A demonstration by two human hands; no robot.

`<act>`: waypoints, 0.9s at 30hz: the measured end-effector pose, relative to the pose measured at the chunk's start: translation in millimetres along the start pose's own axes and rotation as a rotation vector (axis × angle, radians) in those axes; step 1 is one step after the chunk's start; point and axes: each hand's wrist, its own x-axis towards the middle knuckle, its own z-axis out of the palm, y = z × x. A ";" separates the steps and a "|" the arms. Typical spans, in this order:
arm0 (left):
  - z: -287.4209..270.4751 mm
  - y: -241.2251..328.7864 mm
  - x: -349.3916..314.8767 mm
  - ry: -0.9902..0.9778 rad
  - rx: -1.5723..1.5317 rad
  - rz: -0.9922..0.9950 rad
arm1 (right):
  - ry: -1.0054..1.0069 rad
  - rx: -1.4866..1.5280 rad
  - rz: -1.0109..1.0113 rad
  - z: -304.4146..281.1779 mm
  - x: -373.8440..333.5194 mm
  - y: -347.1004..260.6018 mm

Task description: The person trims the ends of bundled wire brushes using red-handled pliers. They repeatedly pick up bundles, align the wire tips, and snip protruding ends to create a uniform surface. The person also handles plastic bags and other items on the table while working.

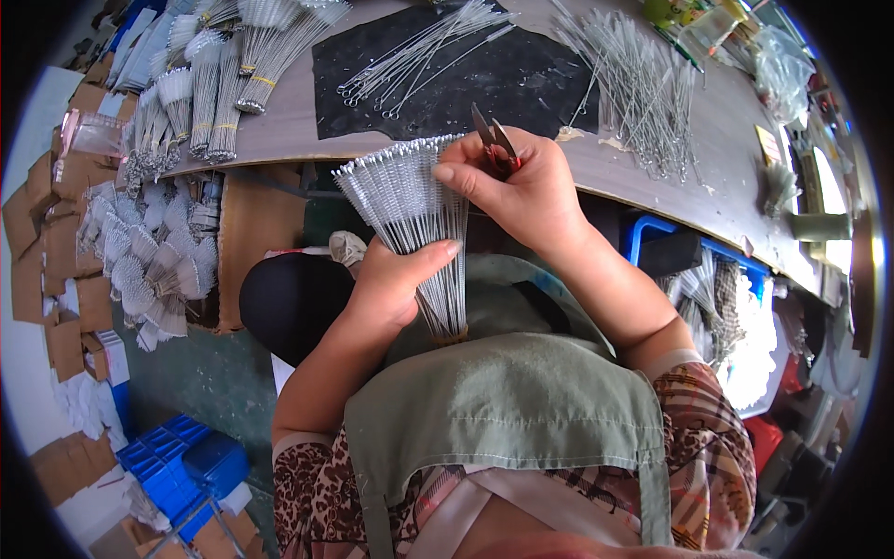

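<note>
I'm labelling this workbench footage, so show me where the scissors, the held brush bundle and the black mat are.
Scissors [484, 130]: head view, on a blade.
Held brush bundle [406, 188]: head view, on its pale bristles.
Black mat [533, 82]: head view, on a bare patch.

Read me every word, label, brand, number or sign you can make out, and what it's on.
No text can be read in this head view.
Brush bundle in the left hand: no lettering visible.
Scissors in the right hand: none legible.
Cardboard pieces at the left: any print is too small or blurred to read.
</note>
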 end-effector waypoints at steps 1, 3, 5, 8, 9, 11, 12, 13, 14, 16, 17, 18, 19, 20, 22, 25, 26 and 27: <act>-0.2 -0.9 -1.3 0.011 0.007 0.000 | 0.001 -0.035 -0.027 -0.2 -0.2 -0.6; -0.2 -0.7 -0.9 0.021 0.012 -0.003 | 0.001 -0.069 -0.047 -1.2 1.4 -0.5; -0.4 -0.5 -0.7 0.023 0.009 -0.019 | 0.001 -0.057 -0.025 -2.6 1.8 3.4; -3.4 -3.6 -2.0 0.033 0.048 -0.035 | -0.073 0.707 0.250 -9.3 8.7 19.6; -3.4 -4.2 -1.8 0.032 0.045 -0.037 | -0.122 0.789 0.212 -11.6 10.5 23.0; -2.4 -4.7 0.2 0.028 0.037 -0.042 | -0.131 0.701 0.210 -14.3 9.5 17.7; -1.1 -4.7 0.6 0.022 0.030 -0.036 | -0.136 0.657 0.210 -15.7 9.3 14.8; 0.5 -4.6 0.9 0.016 0.024 -0.030 | -0.145 0.646 0.205 -16.5 8.7 14.2; 1.0 -4.3 1.3 0.012 0.020 -0.023 | -0.152 0.639 0.228 -17.3 7.8 13.1; -1.1 -4.4 3.4 -0.016 -0.002 -0.035 | -0.167 0.624 0.272 -19.4 5.9 11.5; -2.5 -4.9 4.3 -0.030 -0.016 -0.042 | -0.177 0.641 0.281 -20.8 5.8 12.9; -6.3 -5.8 5.4 -0.041 -0.006 -0.054 | -0.188 0.659 0.289 -22.8 6.5 14.9; -11.7 -6.9 6.4 -0.052 0.003 -0.067 | -0.199 0.676 0.297 -24.6 6.6 16.7; -14.5 -6.7 7.7 -0.064 0.013 -0.075 | -0.218 0.678 0.300 -26.1 6.7 18.5; -14.7 -5.5 9.4 -0.069 -0.016 -0.093 | -0.255 0.683 0.305 -28.3 6.4 22.4; -15.2 -5.3 9.2 -0.079 -0.038 -0.113 | -0.320 0.684 0.314 -29.2 4.0 22.8; -15.0 -5.4 8.8 -0.084 -0.041 -0.117 | -0.375 0.689 0.320 -31.4 3.9 22.6; -16.0 -6.3 9.3 -0.089 -0.022 -0.106 | -0.429 0.694 0.326 -34.3 3.7 22.4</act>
